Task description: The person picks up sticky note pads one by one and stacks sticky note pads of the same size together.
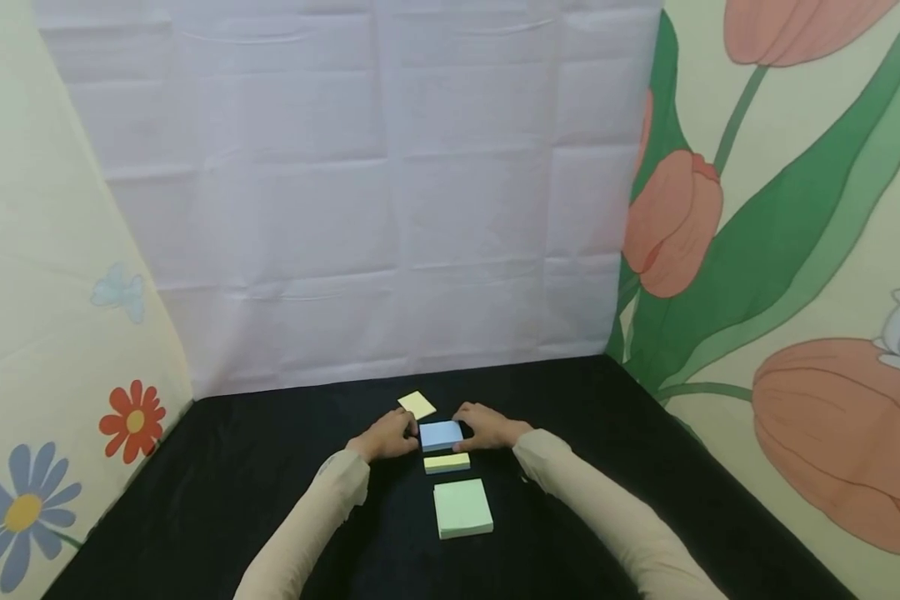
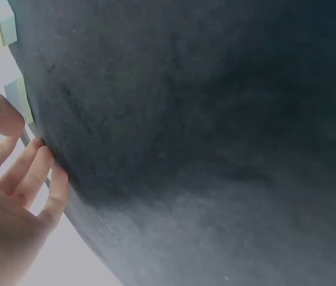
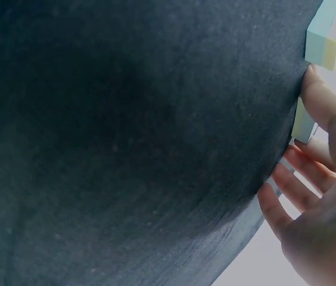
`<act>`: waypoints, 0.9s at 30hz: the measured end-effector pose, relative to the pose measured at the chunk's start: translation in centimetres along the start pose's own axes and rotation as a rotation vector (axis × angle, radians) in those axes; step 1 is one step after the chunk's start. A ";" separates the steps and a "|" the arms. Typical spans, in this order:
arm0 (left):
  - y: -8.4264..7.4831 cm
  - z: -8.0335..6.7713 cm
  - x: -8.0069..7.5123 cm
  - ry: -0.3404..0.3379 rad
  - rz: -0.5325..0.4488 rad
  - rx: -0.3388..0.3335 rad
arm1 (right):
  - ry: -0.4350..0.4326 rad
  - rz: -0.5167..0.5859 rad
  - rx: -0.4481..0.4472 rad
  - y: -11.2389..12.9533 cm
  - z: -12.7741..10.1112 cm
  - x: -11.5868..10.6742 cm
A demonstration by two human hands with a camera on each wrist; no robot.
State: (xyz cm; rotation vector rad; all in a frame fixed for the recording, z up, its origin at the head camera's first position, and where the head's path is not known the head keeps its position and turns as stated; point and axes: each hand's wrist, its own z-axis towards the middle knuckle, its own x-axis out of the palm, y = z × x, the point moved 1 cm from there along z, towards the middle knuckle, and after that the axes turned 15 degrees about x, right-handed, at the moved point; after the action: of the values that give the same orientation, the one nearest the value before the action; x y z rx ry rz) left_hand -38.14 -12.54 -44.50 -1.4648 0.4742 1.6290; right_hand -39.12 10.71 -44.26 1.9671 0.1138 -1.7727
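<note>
A light-blue sticky-note pad (image 1: 441,435) lies flat between the two hands. My right hand (image 1: 491,427) pinches its right end, thumb at the front corner and fingers at the back. Beside its left edge is my left hand (image 1: 392,434), with loosely bent fingers; contact there is hard to tell. Just in front sits a narrow yellow pad (image 1: 447,463) with a bluish lower edge. A thicker pale-green pad (image 1: 462,507) lies nearest the person. Behind the blue pad rests a yellow note (image 1: 417,405), turned at an angle. Both wrist views show pads only at the frame edge.
Black cloth (image 1: 270,483) covers the table. A white creased sheet (image 1: 390,192) hangs along the back. Flower-printed cloths stand at the left (image 1: 37,350) and right (image 1: 810,333) sides.
</note>
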 end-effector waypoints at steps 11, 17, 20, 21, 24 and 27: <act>1.1 0.2 -0.6 -0.065 -0.005 -0.052 | 0.017 -0.016 0.024 0.0 0.4 0.1; 1.7 0.6 -0.1 -0.160 -0.005 -0.074 | 0.013 -0.018 0.021 -0.2 0.4 0.4; 1.8 1.0 0.3 -0.150 -0.002 -0.127 | 0.008 -0.018 0.027 -0.2 0.2 0.3; 1.8 1.2 0.4 -0.142 0.000 -0.150 | 0.008 -0.025 0.025 -0.1 0.1 0.3; 1.8 1.5 0.7 -0.141 0.020 -0.204 | -0.002 -0.020 0.010 0.1 -0.1 0.1; 2.1 1.9 0.9 -0.159 0.058 -0.242 | -0.002 -0.017 0.003 0.4 -0.3 0.0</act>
State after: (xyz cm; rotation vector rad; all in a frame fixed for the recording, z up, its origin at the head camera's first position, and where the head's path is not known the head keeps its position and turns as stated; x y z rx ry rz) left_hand -40.86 -11.96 -45.50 -1.4914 0.2379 1.8844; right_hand -38.72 10.46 -44.10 1.9716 0.1279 -1.7870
